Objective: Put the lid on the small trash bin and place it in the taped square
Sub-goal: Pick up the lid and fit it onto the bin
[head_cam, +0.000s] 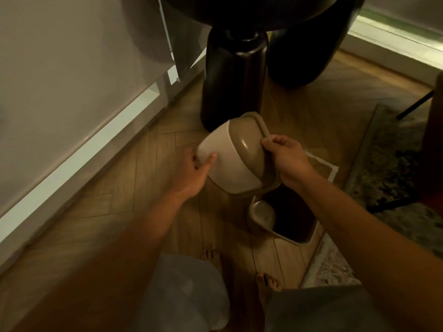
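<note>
While tilted in mid-air over the herringbone wooden floor (119, 188), gripped from 2 sides: lid (230, 161), a beige dome with a brown swing flap and a brown rim, flap turned up and to the right. Left hand (194, 173) cupped on the beige side, thumb pressed flat to the shell, other fingers hidden behind it. Right hand (285, 156) clamped on the brown rim, thumb on top, fingers curled under the edge. Directly below and slightly right of the lid, standing open on the floor: small trash bin (286, 238), dark inside, pale rim showing on the near side, lid not touching it. Inside its left wall, a greyish sheen, possibly a liner or a reflection, too dim to tell. Beyond the bin, partly covered by the right wrist: taped square (334, 172), white strips on the wood, 1 corner visible; bin near it, though hard to judge whether inside its lines. At right, patterned rug (393, 164). Behind the lid, 2 thick black table legs (233, 80). At bottom, bare feet (268, 282).
</note>
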Action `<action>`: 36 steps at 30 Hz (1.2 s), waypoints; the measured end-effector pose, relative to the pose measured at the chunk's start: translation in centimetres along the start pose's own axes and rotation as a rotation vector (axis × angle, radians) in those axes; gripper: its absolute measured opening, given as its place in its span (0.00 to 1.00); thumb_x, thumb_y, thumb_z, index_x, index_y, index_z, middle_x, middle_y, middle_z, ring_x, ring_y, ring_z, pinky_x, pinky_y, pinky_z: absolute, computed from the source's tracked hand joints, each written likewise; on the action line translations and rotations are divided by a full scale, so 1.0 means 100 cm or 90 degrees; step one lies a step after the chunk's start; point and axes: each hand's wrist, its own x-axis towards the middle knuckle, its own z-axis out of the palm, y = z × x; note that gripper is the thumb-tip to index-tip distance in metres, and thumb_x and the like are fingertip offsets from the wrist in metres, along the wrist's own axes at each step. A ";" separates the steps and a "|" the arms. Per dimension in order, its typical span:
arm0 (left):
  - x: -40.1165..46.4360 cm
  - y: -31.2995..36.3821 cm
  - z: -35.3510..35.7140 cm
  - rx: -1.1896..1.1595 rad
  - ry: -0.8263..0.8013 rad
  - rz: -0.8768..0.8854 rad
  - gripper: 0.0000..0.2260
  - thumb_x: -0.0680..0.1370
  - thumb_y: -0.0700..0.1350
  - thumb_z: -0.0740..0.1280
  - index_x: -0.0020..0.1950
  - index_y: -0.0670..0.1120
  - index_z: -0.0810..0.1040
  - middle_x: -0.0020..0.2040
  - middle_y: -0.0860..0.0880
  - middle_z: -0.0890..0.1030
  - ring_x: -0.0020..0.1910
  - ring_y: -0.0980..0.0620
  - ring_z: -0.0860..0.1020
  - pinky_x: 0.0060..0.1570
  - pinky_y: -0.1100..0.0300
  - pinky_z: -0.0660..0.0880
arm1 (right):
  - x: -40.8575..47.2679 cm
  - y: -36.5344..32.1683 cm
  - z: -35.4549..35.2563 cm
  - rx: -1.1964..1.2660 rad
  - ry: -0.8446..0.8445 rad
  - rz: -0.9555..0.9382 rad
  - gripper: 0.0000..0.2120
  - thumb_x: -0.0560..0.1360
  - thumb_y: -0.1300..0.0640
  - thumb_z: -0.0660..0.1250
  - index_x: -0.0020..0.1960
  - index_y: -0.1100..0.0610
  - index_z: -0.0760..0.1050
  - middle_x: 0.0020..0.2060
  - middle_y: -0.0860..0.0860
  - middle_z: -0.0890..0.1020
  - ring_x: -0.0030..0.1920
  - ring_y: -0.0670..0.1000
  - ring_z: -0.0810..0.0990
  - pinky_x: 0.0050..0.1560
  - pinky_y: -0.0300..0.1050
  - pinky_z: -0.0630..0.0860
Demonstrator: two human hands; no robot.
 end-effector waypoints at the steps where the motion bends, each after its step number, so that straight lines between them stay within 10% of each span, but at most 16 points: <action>1: 0.000 0.002 0.007 -0.015 -0.025 0.018 0.48 0.66 0.80 0.61 0.79 0.56 0.59 0.74 0.52 0.72 0.62 0.56 0.74 0.49 0.63 0.71 | 0.001 -0.004 -0.007 0.026 0.007 0.009 0.06 0.77 0.53 0.72 0.43 0.53 0.85 0.40 0.50 0.87 0.40 0.48 0.85 0.44 0.47 0.80; 7: 0.004 0.020 0.042 -0.085 -0.107 0.003 0.32 0.66 0.79 0.64 0.65 0.68 0.69 0.58 0.66 0.78 0.63 0.52 0.78 0.52 0.56 0.81 | 0.000 -0.012 -0.051 0.140 0.061 0.077 0.06 0.78 0.56 0.72 0.46 0.55 0.88 0.46 0.54 0.89 0.47 0.53 0.88 0.50 0.54 0.84; 20: 0.018 0.023 0.096 0.023 -0.178 0.018 0.51 0.61 0.79 0.67 0.78 0.53 0.65 0.74 0.50 0.73 0.70 0.48 0.73 0.65 0.44 0.75 | -0.007 0.041 -0.115 -0.125 0.164 0.026 0.17 0.79 0.35 0.63 0.55 0.45 0.82 0.51 0.43 0.85 0.53 0.44 0.82 0.47 0.43 0.76; 28: 0.025 0.005 0.124 0.125 -0.249 -0.006 0.36 0.76 0.61 0.69 0.79 0.49 0.63 0.74 0.49 0.71 0.68 0.50 0.73 0.60 0.54 0.75 | -0.020 0.083 -0.140 -0.177 0.117 0.159 0.42 0.71 0.22 0.59 0.72 0.52 0.77 0.62 0.52 0.83 0.52 0.48 0.81 0.54 0.42 0.73; 36: 0.023 0.006 0.137 0.171 -0.329 -0.057 0.58 0.55 0.78 0.69 0.80 0.51 0.62 0.74 0.47 0.72 0.68 0.45 0.74 0.64 0.43 0.75 | -0.054 0.103 -0.161 -0.260 0.018 0.287 0.64 0.55 0.13 0.50 0.81 0.51 0.64 0.78 0.55 0.70 0.73 0.60 0.72 0.68 0.56 0.70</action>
